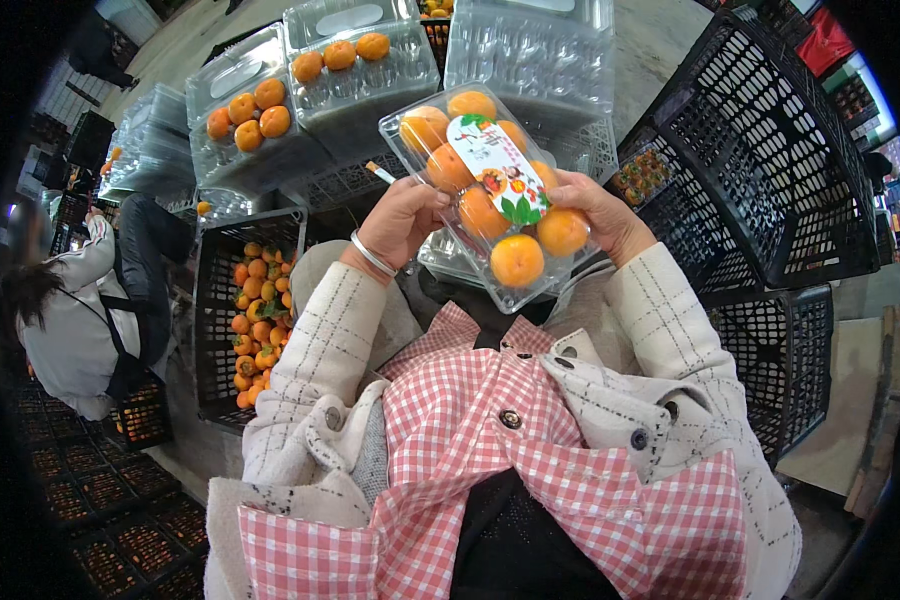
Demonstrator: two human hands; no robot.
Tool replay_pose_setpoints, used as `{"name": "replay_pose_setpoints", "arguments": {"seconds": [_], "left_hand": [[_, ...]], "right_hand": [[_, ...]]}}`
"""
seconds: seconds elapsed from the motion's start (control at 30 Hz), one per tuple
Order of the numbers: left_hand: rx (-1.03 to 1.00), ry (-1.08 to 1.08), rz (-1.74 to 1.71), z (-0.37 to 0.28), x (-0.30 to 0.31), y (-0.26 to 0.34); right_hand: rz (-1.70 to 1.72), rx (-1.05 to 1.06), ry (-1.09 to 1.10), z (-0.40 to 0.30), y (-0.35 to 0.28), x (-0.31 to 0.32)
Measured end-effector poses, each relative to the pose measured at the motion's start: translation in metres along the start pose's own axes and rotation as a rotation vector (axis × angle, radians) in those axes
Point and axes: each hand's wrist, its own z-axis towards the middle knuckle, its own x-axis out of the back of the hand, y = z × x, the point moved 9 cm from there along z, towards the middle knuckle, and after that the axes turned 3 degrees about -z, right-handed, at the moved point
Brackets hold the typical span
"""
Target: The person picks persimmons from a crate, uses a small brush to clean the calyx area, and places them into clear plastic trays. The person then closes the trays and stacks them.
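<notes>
A clear plastic clamshell box (422, 152) of persimmons, tilted in the air above my lap, is held between both hands. My left hand (405, 221) grips its left edge and also has a small slim white-and-orange item sticking up beside the fingers. On the box's right edge my right hand (596, 214) has its thumb on top. A printed label (499, 169) with fruit pictures and writing lies on the lid. Another clear plastic box (450, 255) shows partly below it. Loose persimmons (255, 289) fill part of a black plastic crate (214, 322) at my left.
Stacks of clear clamshells (529, 67) stand in front, two stacks topped with several persimmons (249, 112). Black crates (720, 150) stand at the right, one holding a packed box (643, 175). A co-worker (82, 322) sits at the left near more fruit-filled crates (120, 517).
</notes>
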Motion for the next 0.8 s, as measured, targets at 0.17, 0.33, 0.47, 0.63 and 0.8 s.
{"name": "replay_pose_setpoints", "arguments": {"seconds": [0.17,0.33,0.47,0.63,0.8], "left_hand": [[0.016,0.021,0.104,-0.001,-0.015,0.006],[-0.042,0.147,0.295,0.009,0.007,0.028],[-0.122,0.270,0.349,-0.001,0.046,0.055],[-0.086,0.517,0.440,-0.028,0.101,0.072],[-0.008,0.673,0.464,-0.057,0.137,0.083]], "right_hand": [[0.057,0.090,0.011,-0.007,-0.005,-0.009],[0.076,0.172,0.128,-0.021,-0.016,0.007],[0.132,0.252,0.148,-0.031,-0.022,0.017],[0.203,0.361,0.170,-0.053,-0.038,0.016],[0.322,0.432,0.169,-0.087,-0.042,0.028]]}}
